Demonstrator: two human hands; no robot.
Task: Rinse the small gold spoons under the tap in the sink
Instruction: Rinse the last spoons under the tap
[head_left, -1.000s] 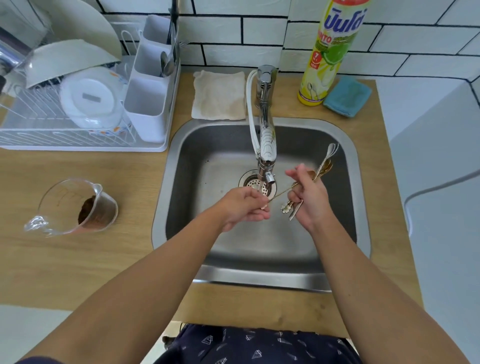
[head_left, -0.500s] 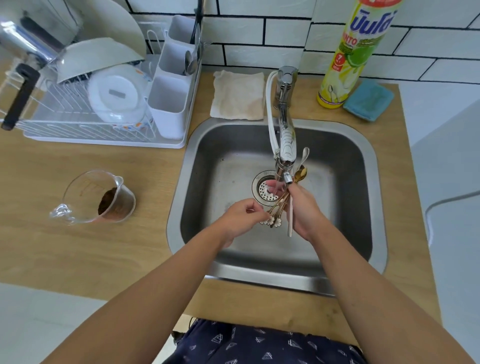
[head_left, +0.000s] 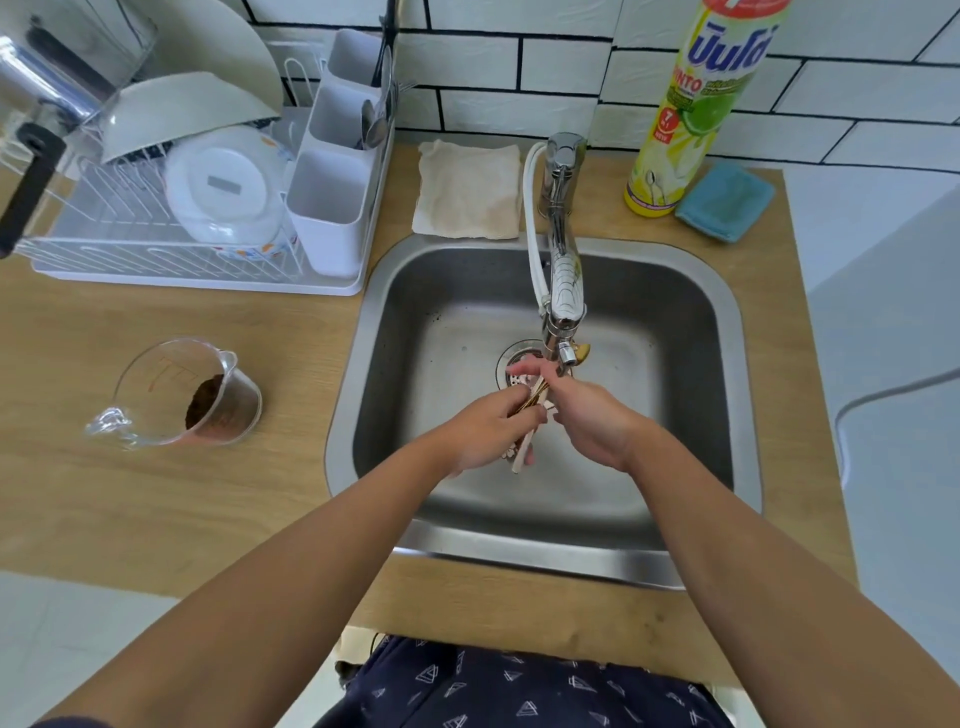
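Both hands meet over the steel sink (head_left: 395, 291), right below the spout of the chrome tap (head_left: 563, 291). My left hand (head_left: 488, 431) curls round the handles of a bundle of small gold spoons (head_left: 532, 400), whose lower ends stick out beneath it. One gold bowl peeks out beside the spout. My right hand (head_left: 592, 410) touches the spoons near their upper ends, fingers toward the drain (head_left: 511, 366). Whether water runs is not visible.
A white dish rack (head_left: 197, 208) with bowls and a cutlery holder stands at the back left. A glass measuring jug (head_left: 182, 395) with brown residue lies on the wooden counter, left of the sink. A cloth (head_left: 467, 189), a dish soap bottle (head_left: 691, 104) and a blue sponge (head_left: 724, 200) sit behind the sink.
The spoons moved from the right of the spout to under it. My left hand closed round the bundle's handles, and my right hand shifted up along the spoons.
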